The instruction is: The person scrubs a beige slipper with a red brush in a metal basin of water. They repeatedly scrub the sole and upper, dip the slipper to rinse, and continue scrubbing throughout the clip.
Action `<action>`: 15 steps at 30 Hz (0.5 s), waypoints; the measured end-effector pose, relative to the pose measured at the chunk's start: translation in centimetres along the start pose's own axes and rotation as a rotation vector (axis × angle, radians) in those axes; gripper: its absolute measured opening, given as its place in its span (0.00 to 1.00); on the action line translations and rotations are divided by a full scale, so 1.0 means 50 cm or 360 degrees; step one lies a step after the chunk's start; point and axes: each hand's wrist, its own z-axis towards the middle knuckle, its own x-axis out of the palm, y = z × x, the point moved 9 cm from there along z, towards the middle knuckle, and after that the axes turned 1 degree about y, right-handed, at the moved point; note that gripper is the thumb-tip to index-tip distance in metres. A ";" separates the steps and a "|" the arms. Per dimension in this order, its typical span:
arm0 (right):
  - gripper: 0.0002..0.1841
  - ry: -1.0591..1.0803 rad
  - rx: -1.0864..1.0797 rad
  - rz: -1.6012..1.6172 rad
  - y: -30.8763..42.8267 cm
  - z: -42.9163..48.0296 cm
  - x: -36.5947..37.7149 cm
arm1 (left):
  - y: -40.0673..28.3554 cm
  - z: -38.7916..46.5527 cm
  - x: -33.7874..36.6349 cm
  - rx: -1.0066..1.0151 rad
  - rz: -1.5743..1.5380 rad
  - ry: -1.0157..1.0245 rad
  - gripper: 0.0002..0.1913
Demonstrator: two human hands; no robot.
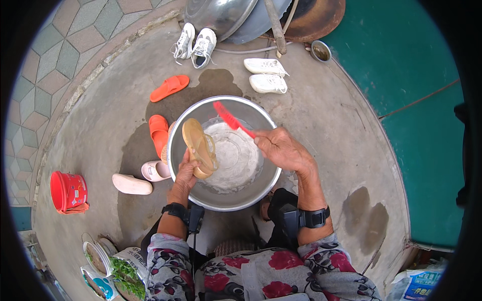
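A tan sandal (199,148) with thin straps is gripped near one end by my left hand (185,172), over the left part of a round metal basin (224,206). My right hand (284,148) closes round the handle of a red brush (230,117) above the basin's right rim. Brush and sandal are apart; the bristled end points up and left. Shallow cloudy water (233,154) lies in the bottom of the basin. Part of another tan shoe (164,153) shows outside the left rim, mostly hidden.
Orange slippers (169,88), pale pink slippers (132,184) and a red bucket (69,191) stand to the left. White lace-up shoes (268,83) and grey-white sneakers (203,48) lie beyond the basin, near large metal pans (218,17). Potted plants (126,276) are at lower left.
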 end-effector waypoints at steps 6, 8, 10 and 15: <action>0.14 -0.0140 -0.0001 -0.0008 -0.007 -0.013 -0.012 | 0.153 0.048 -0.090 0.0044 0.0103 -0.0148 0.48; 0.14 -0.0146 -0.0020 -0.0036 -0.007 -0.018 -0.014 | 0.186 0.058 -0.129 0.0065 0.0237 -0.0252 0.47; 0.14 -0.0137 -0.0007 -0.0057 -0.012 -0.021 -0.017 | 0.210 0.072 -0.163 0.0159 0.0404 -0.0264 0.47; 0.14 -0.0107 -0.0019 -0.0122 -0.023 -0.022 -0.014 | 0.243 0.105 -0.268 0.0362 0.1154 -0.0410 0.46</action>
